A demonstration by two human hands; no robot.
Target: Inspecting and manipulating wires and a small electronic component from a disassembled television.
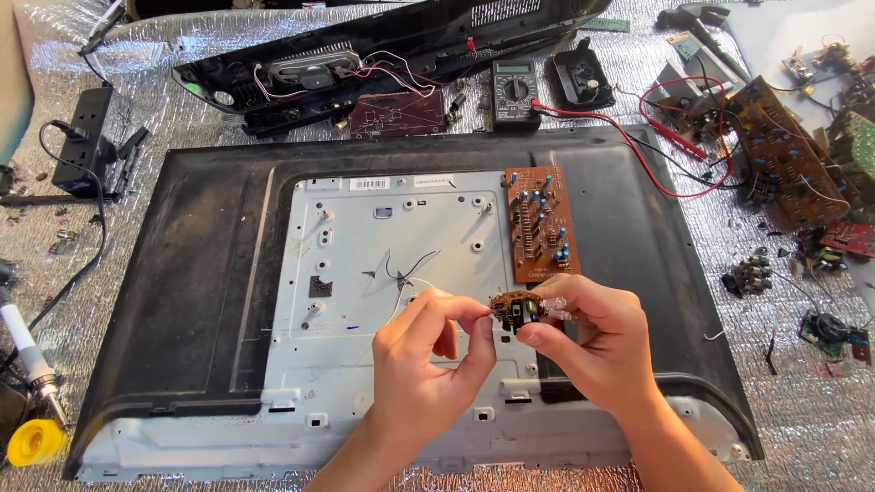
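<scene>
- Both hands are up over the bare metal back of the flat screen (401,301), and between them sits a small brown electronic part (512,310) with a clear plastic end.
- The right hand (592,342) has it: thumb underneath, fingers curled over the clear end, closed firmly round the part.
- The left hand (424,351) comes in from the other side, thumb and forefinger pinched together right at the part's edge, the remaining fingers folded. Whether it grips a pin, a wire or the body itself is too small to tell.
- I'd call this the inspecting or fiddling step; the part is held clear of the screen, not resting on it.
- Anything next wants a steady right-hand hold and fine fingertip work from the left, since the part is tiny.
- A brown circuit board (541,223) lies on the screen just beyond the hands; a meter (516,89) with red leads is well apart, further back.
- A soldering iron (27,351) rests far off to the left.
</scene>
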